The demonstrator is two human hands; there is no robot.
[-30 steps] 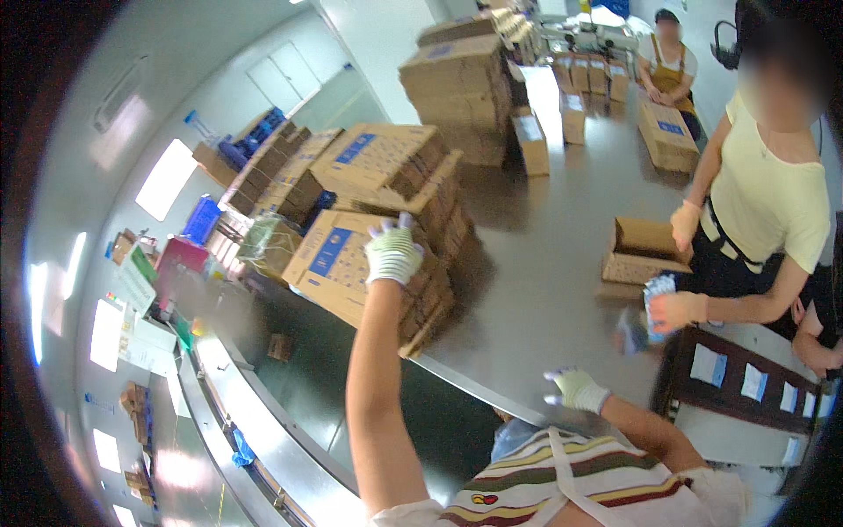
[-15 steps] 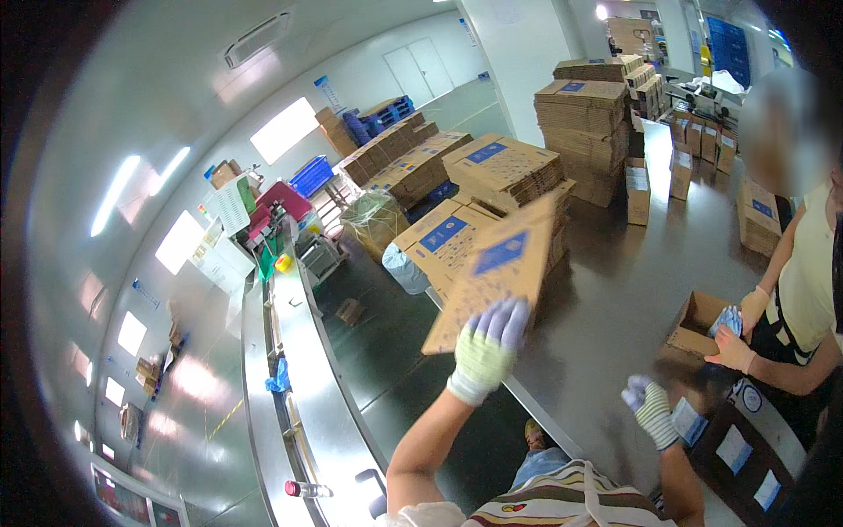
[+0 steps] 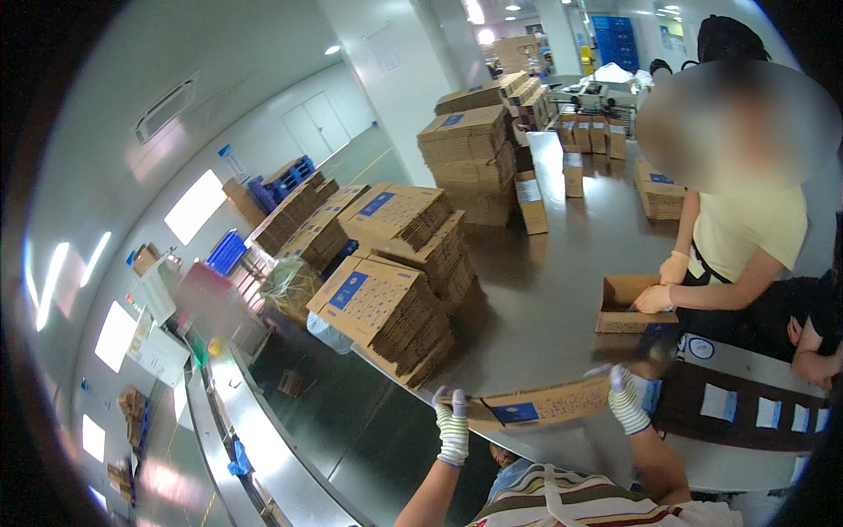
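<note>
A cardboard box (image 3: 549, 403), brown with a blue printed patch, is stretched between my two gloved hands just above the near edge of the metal table. My left hand (image 3: 452, 428) grips its left end, and my right hand (image 3: 627, 401) has closed on its right end. The box looks narrow from here; whether it is flat or partly opened I cannot tell. Left of it stands a stack of flat cartons (image 3: 373, 299) with the same blue patch. Across the table, a co-worker's gloved hands (image 3: 657, 297) reach into an open carton (image 3: 615, 318).
Taller stacks of flat cartons (image 3: 474, 149) stand at the back of the table (image 3: 544, 263). On the right a dark conveyor belt (image 3: 685, 400) carries several pale blue packets (image 3: 718, 404). A metal conveyor (image 3: 255, 413) runs along my left. Small upright boxes (image 3: 597, 136) line the far side.
The box came off the stack side to in front of me, and my right hand, earlier apart from it, now holds its other end. My view has swung to the right.
</note>
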